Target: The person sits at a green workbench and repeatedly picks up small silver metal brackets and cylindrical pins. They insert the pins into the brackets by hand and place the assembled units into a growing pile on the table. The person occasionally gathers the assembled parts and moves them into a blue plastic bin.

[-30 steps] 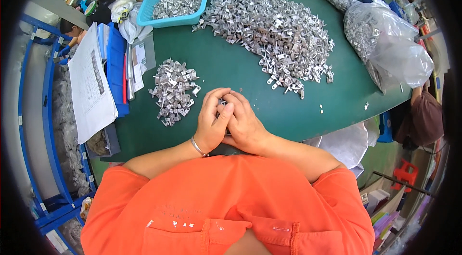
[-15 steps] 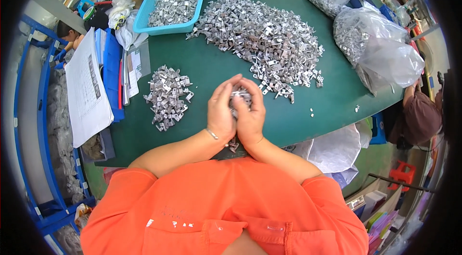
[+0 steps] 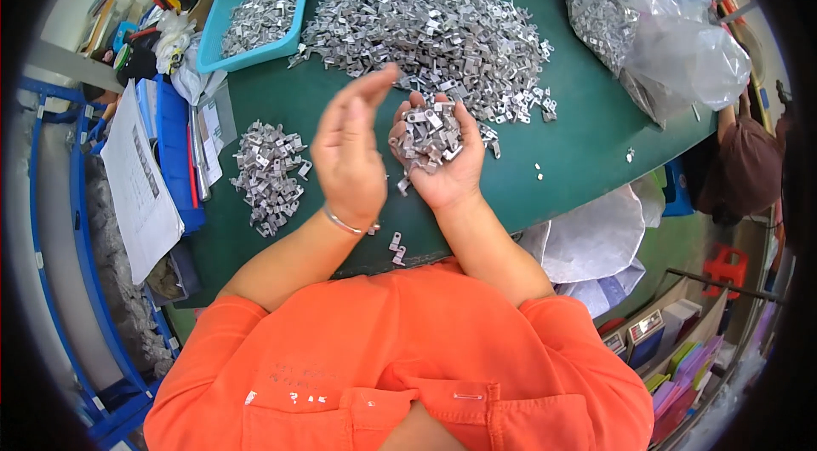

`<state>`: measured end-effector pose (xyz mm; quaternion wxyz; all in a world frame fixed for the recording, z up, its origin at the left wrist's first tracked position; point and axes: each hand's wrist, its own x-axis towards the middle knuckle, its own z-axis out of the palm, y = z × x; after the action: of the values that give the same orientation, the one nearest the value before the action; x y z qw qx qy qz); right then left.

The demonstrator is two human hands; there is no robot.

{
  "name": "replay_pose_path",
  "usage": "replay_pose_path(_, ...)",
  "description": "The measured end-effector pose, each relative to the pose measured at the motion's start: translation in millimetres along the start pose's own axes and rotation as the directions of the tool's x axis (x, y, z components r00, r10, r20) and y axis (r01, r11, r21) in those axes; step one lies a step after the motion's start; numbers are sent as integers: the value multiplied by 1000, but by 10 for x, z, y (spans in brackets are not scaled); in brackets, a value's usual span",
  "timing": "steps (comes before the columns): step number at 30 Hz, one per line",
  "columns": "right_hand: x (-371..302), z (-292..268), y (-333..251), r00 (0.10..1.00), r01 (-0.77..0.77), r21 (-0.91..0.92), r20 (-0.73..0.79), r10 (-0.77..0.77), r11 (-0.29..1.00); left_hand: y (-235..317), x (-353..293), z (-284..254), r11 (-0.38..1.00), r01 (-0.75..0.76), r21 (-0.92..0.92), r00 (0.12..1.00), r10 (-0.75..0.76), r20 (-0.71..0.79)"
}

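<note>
A heap of small L-shaped metal brackets rests in my cupped right hand, whose fingers curl up around them. To its left, my left hand is raised on edge with the fingers stretched out and nothing visibly in it. A bracelet circles that wrist. Beyond both hands spreads a large pile of the same brackets. On the left lies a smaller pile. A few loose brackets sit by the table's near edge, between my forearms.
A light-blue plastic basket holding brackets stands at the far left of the green table. Clear bags of parts lie at the right. Papers and a blue file rack border the left side. Another person is at the right.
My hands were cupped together around the brackets. The left has come away to the left and opened, leaving the heap in the right palm. The whole view has shifted slightly.
</note>
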<state>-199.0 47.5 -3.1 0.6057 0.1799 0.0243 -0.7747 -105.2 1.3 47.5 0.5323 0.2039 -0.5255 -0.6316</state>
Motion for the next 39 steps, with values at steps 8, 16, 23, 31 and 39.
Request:
replay_pose_path(8,-463,222,-639,981,76,204,161,-110,976,-100,-239,-775,860,88,503,993,-112,19)
replay_pose_path(16,-1742,-320,-2230,510,849,-249,152,-847,466,-19,-371,-1101,845,153,513,986,-168,-18)
replay_pose_path(23,-1635,-1714,-3114,239,-1,-981,187,-953,-193,-35,-290,-799,812,91,576,968,-209,141)
replay_pose_path(31,-963,52,-957,616,350,-482,764,-191,-803,47,-235,-746,452,-280,847,796,-384,468)
replay_pose_path(39,-482,-190,-121,740,646,-363,515,433,-672,254,-477,-933,493,-330,805,734,-402,548)
